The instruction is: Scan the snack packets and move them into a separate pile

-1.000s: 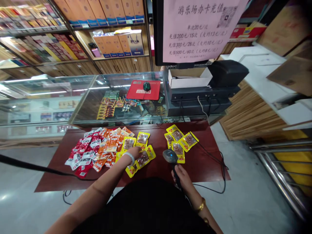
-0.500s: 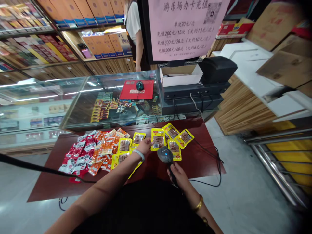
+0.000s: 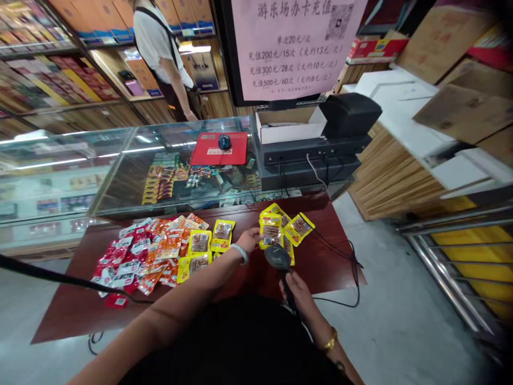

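Note:
My left hand (image 3: 249,240) pinches the left edge of a yellow snack packet (image 3: 271,231) with brown sticks showing through its window. That packet overlaps other yellow packets on the right side of the table, among them a tilted packet (image 3: 298,229). My right hand (image 3: 300,293) is wrapped round the handle of a black barcode scanner (image 3: 278,257). The scanner's head is just below the held packet and hides part of a packet behind it. Left of my left hand lie several more yellow packets (image 3: 222,235).
Orange packets (image 3: 170,243) and red-and-white packets (image 3: 124,259) cover the left of the dark red table (image 3: 76,315). A glass display counter (image 3: 120,187) adjoins it, carrying a red mouse pad (image 3: 200,155). The scanner's cable (image 3: 355,267) loops at right. A person (image 3: 160,48) stands behind.
My left hand has carried the yellow packet rightward, over the other packets. The scanner has shifted slightly right with it, and its blue light no longer shows. The person behind has moved left.

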{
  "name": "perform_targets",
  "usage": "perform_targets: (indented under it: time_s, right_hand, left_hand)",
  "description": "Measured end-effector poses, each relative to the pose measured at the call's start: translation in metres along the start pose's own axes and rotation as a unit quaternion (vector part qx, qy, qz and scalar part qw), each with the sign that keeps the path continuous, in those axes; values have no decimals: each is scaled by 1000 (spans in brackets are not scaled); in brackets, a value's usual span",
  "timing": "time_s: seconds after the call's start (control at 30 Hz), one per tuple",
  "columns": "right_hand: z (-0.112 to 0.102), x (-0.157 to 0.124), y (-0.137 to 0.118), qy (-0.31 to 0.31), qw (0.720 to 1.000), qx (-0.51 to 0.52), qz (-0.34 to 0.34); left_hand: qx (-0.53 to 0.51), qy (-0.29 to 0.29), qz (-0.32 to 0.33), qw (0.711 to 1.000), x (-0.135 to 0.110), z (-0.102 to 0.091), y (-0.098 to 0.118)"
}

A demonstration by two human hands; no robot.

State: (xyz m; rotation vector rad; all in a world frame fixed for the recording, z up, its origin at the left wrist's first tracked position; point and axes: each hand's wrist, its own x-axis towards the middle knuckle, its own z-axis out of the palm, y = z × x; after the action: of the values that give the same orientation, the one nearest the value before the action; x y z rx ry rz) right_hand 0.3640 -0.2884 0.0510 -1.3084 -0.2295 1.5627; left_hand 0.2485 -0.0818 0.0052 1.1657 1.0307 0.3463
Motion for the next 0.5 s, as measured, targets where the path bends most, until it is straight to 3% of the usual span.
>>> perform_targets:
  time_s: [0.07,0.13,0.17,0.23,0.3,0.33,0.4,0.5]
  right_hand:
    - [-3,2,1,15,1000,3,10]
    - [-5,5,2,23,1000,3,12]
    - [-6,7,3,24,1000,2,13]
    - [-7,10,5,24,1000,1,16]
    - [-6,11,7,24,999,2,21]
    - [-5,11,8,24,999,4,25]
    - [-2,10,8,30,999,6,32]
    - [4,6,5,35,999,5,40]
  left_hand:
    - [21,-6,29,999,4,-3,3]
    - [147,56,30,987,2,-20,8]
    - [241,110,15,964,-2,-33,10]
    - [425,218,-40,878,-12,-63,12]
    - [533,262,-105,798,-22,-91,11]
    - [560,265,-133,774,-26,-102,9]
    - [578,254,-169,757,-29,-118,3]
    - [570,224,-182,769,-25,-126,-2]
